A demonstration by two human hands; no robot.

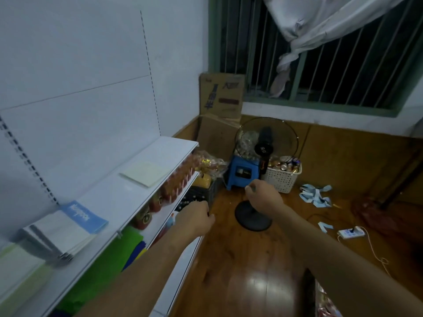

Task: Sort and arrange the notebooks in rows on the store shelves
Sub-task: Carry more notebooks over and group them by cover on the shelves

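Both hands — left hand [194,217], right hand [263,194] — loosely curled, holding nothing, notebooks [61,232] well apart on shelf [128,191].

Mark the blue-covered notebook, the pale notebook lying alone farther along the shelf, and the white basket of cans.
blue-covered notebook [85,216]: head view, centre of its blue cover.
pale notebook [146,173]: head view, middle of its cover.
white basket [280,180]: head view, front wall.
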